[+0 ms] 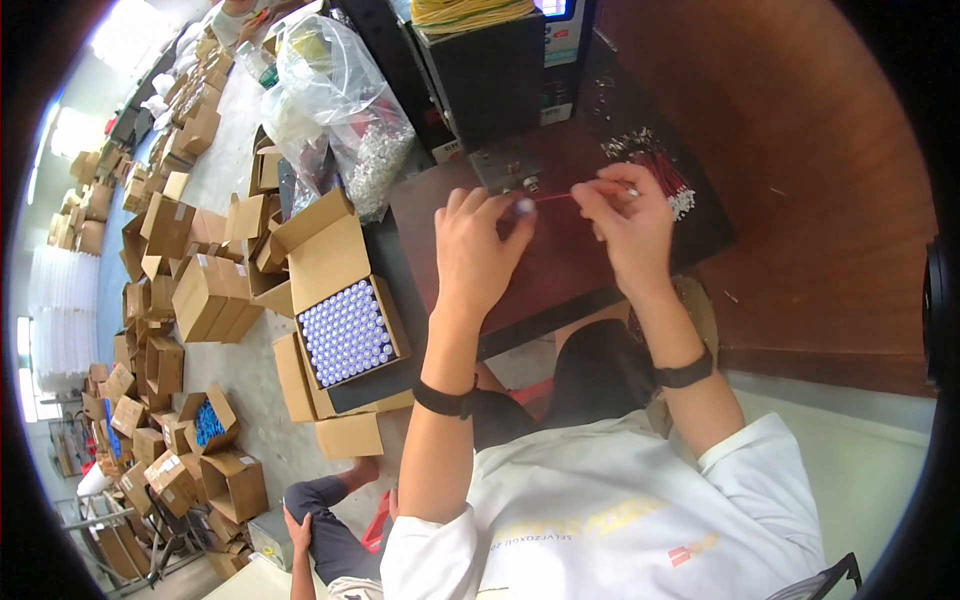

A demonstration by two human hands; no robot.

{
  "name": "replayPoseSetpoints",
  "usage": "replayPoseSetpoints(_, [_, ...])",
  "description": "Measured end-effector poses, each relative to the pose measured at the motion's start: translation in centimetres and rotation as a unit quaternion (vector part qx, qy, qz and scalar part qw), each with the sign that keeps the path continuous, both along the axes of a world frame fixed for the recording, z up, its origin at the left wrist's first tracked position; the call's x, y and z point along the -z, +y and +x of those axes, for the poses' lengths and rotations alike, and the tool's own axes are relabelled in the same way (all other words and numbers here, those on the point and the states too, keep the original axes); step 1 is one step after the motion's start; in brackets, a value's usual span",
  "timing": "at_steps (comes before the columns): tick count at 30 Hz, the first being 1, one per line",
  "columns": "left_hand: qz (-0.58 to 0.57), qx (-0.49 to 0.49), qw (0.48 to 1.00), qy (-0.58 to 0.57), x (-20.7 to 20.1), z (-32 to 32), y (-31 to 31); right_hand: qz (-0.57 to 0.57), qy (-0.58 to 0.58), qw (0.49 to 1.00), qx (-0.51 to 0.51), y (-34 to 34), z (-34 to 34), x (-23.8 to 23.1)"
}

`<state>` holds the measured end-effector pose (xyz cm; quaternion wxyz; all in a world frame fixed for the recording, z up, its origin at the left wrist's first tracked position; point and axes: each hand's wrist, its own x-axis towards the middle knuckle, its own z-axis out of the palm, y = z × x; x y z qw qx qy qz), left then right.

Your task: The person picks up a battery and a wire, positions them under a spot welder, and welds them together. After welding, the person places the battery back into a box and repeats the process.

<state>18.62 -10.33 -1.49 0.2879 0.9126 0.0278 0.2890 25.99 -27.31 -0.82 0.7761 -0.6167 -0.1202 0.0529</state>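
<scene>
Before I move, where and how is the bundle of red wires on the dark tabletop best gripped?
Probably by the red middle of the wire bundle, from above and the right: its silvery tips and white connectors spread at opposite ends, and the right hand crowds its left side.

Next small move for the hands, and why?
Probably ease the small blue-and-white cylinder toward the small silver metal fittings just beyond it: the left hand pinches it, and the thin red wire runs nearly straight between the left hand and the right hand.
</scene>
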Motion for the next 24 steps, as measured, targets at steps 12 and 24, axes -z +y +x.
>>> replayPoseSetpoints(12, [-0.046, -0.209, 0.974, 0.077, 1.4, -15.1, 8.5, -0.325, 0.018, 0.929, 0.179, -28.6, -1.4, 2.1])
replayPoseSetpoints(24, [0.027, -0.178, 0.954, 0.239, 3.4, -15.7, 9.8, -0.362, -0.026, 0.93, 0.055, -22.9, 2.2, 7.7])
